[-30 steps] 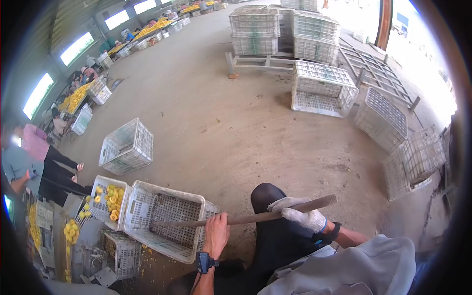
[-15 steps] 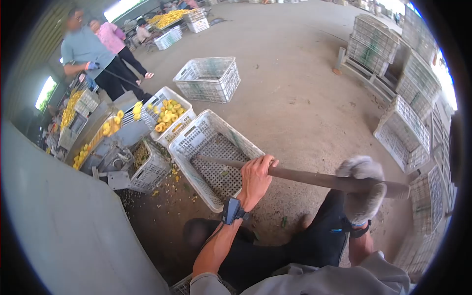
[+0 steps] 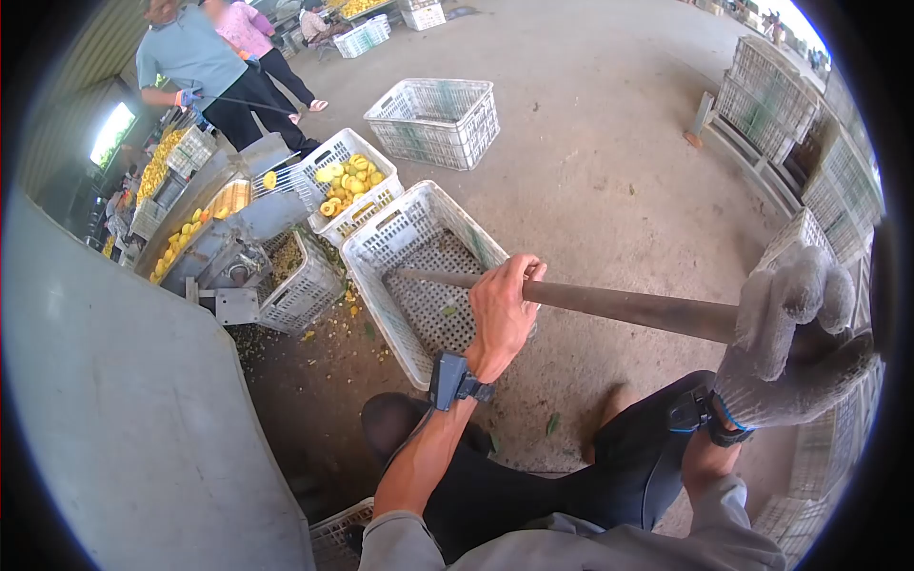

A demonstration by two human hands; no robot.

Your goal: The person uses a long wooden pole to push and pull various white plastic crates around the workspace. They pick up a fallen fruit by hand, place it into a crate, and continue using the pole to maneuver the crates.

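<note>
My left hand [image 3: 503,309] is bare and closed around a long wooden pole [image 3: 633,312]. The pole slants down to the left, and its narrow end is inside a white plastic crate [image 3: 357,259] with a dark perforated floor. My right hand [image 3: 790,347], in a grey-white knitted glove, curls loosely about the thick end of the pole, which its fingers largely hide. A leaf [image 3: 448,310] lies in the crate. Beside it, another crate [image 3: 386,195] holds yellow halved fruit [image 3: 350,181], and a metal chute [image 3: 271,214] carries more pieces towards it.
A grey panel [image 3: 124,400] rises at my left. A crate of scraps [image 3: 303,293] stands under the machine. Another white crate [image 3: 433,124] sits farther off, and stacked crates [image 3: 766,100] line the right. A person [image 3: 195,62] holding a thin rod stands beyond the chute.
The view has shifted, so the crates and people sit differently in it. My gloved right hand has moved right and nearer along the pole's thick end. My left hand keeps its grip.
</note>
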